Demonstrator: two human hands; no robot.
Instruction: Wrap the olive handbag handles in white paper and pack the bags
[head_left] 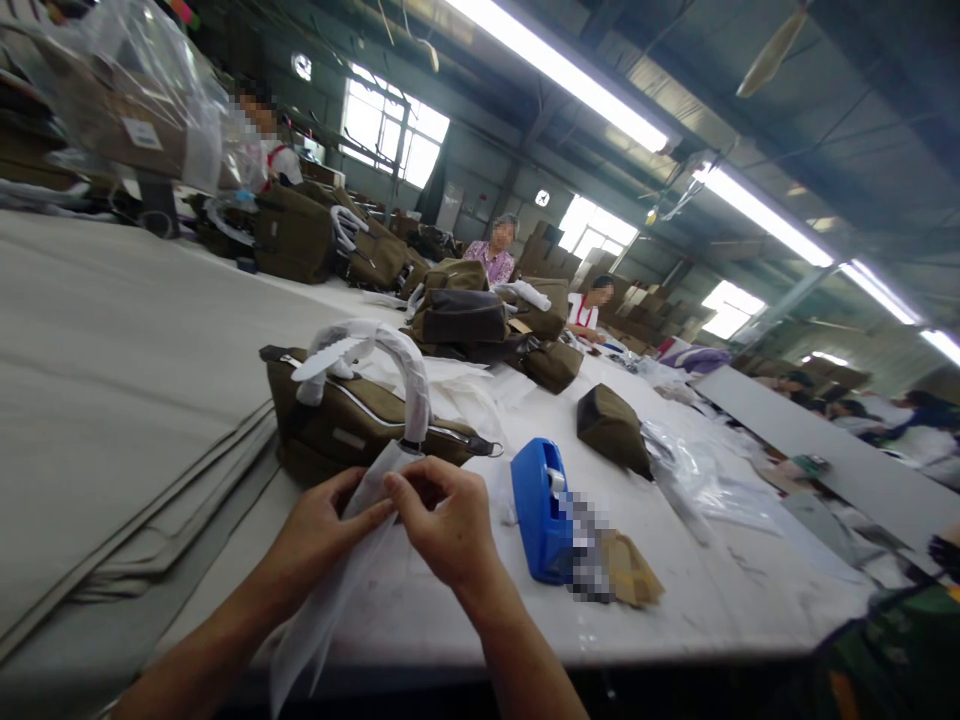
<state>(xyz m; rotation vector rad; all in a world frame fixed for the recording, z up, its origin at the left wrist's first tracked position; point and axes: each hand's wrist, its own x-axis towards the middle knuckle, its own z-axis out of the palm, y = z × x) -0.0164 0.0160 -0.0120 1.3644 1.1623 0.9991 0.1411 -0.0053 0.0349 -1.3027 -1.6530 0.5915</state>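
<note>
Both forearms are reaching in from the near edge of the table (675,600), meeting just in front of an olive-brown bag (352,425). The left hand (319,525) is lying knuckles-up with its fingers curled, pinching a strip of white wrapping sheet (330,590) between thumb and forefinger. The right hand (442,520) is closing on the same sheet right beside it, fingertips bent inward and nearly touching the left thumb. The sheet is running up to the base of the bag's handle (375,350), which is already wrapped in white, and is trailing down past the near edge between the forearms.

The bag is lying on its side, near the table's near edge, with a blue tape dispenser (540,510) just to its right. The palms are facing away, so the inner fingers are hidden. A blurred patch is covering whatever is sitting right of the dispenser, and the sheet's lower end is cut off at the bottom.
</note>
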